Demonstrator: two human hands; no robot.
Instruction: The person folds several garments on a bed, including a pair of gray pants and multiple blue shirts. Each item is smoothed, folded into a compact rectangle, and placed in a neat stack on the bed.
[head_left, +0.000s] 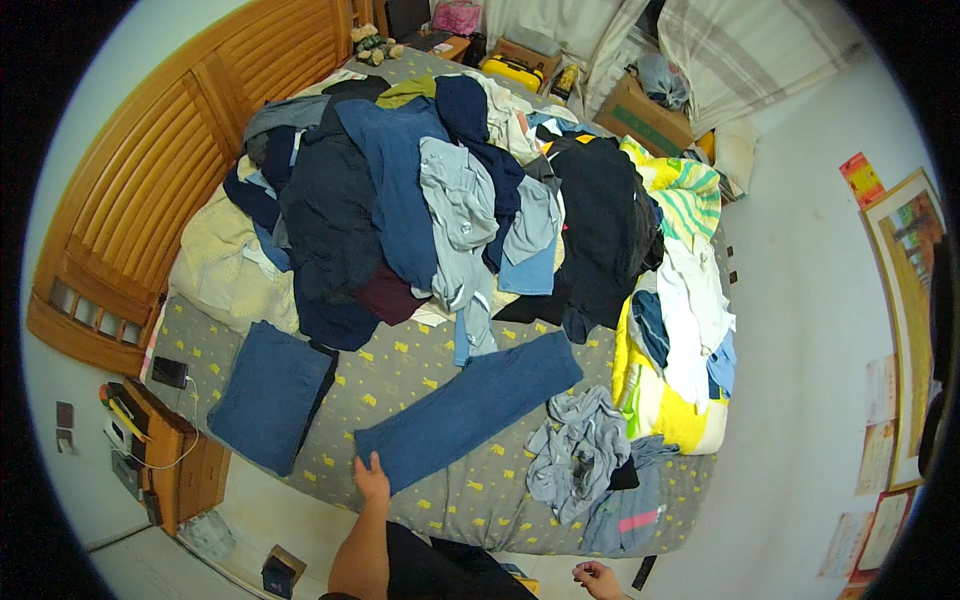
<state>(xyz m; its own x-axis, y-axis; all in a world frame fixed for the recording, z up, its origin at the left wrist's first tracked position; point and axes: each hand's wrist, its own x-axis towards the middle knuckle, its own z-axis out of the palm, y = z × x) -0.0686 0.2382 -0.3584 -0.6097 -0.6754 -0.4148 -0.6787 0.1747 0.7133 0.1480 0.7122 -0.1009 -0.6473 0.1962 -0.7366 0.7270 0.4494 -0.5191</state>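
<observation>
A pair of dark blue trousers, folded lengthwise into a long strip, lies slantwise across the bed. My left hand grips its near left end, fingertips over the cloth edge. My right hand is off the bed at the bottom of the view, fingers loosely curled and apart, with nothing seen in it. To the left rests a folded blue garment on top of a black one. A crumpled grey garment lies right of the trousers, beside a blue-grey garment with a pink stripe.
A large heap of clothes covers the bed's far half, beside a yellow-and-white quilt. A phone with a cable lies near the wooden headboard. A wooden nightstand stands at left; a cardboard box stands behind the bed.
</observation>
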